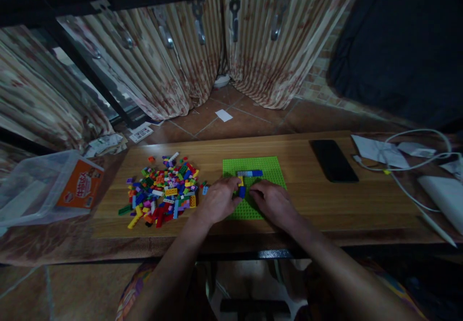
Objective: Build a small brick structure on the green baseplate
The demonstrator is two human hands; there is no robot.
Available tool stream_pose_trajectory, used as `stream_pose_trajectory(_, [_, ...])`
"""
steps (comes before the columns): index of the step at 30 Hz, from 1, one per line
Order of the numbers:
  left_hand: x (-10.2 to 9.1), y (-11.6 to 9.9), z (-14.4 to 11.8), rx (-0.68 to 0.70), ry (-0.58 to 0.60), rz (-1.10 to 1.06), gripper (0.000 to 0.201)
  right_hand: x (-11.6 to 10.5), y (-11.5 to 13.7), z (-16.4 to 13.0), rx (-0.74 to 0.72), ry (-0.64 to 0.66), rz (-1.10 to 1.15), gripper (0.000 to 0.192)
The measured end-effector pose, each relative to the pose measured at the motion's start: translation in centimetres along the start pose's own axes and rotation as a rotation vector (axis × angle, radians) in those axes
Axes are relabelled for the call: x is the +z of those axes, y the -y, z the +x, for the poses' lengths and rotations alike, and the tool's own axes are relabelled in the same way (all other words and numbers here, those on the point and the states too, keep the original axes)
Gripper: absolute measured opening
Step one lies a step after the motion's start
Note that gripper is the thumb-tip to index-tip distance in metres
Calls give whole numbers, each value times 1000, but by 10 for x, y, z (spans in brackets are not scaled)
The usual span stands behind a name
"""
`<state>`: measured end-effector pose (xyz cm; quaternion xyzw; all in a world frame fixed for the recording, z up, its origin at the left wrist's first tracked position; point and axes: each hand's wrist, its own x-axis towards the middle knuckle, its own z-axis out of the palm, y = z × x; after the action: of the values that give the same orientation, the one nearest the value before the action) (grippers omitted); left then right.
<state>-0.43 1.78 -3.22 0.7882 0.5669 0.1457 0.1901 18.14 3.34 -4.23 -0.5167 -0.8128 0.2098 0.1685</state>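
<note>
A green studded baseplate (273, 167) lies on the wooden board between my hands. Across its upper part runs a row of grey and blue toy bricks (249, 173). Below the row's left end are a yellow brick (240, 181) and a dark blue brick (241, 192). My left hand (219, 199) is closed at their left side, its thumb and forefinger against them. To the right of these bricks, my right hand (273, 200) rests over the plate with fingers curled together. Whatever its fingertips may hold is hidden.
A heap of mixed toy bricks (162, 191) spreads over the board's left side. Farther left stands a clear plastic box (43, 186) with an orange label. A black phone (333, 161) lies to the right, near white cables (415, 167) and a white box (443, 200).
</note>
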Motion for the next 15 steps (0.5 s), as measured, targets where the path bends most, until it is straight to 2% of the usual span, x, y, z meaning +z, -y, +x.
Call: stream_pose_trajectory(15, [3, -7, -2, -59, -3, -93, 40, 10, 7, 5, 7, -24, 36, 20])
